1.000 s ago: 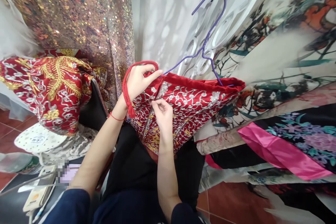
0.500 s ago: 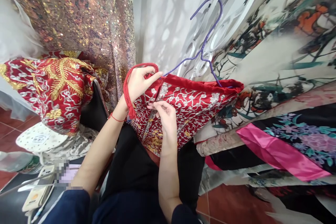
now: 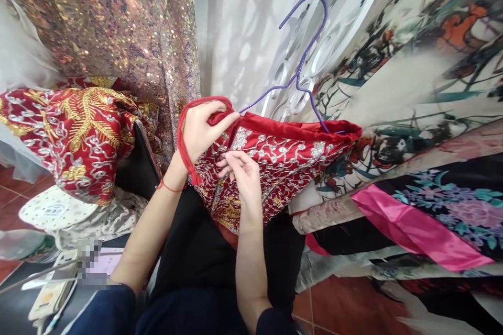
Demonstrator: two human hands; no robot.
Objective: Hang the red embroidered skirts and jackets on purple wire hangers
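A red garment with silver and gold embroidery hangs on a purple wire hanger. My left hand is closed on the garment's top left edge, with a red cord looped over the hand and a tassel below the wrist. My right hand pinches the embroidered front just below it, fingers bent together on the cloth.
A second red and gold embroidered piece lies over a dark chair at the left. Sequinned fabric hangs behind. Floral printed and pink satin garments hang at the right. A power strip lies at the lower left on a dark surface.
My right hand has moved slightly up the garment's front toward the left hand. The view has shifted a little; the left hand keeps its hold.
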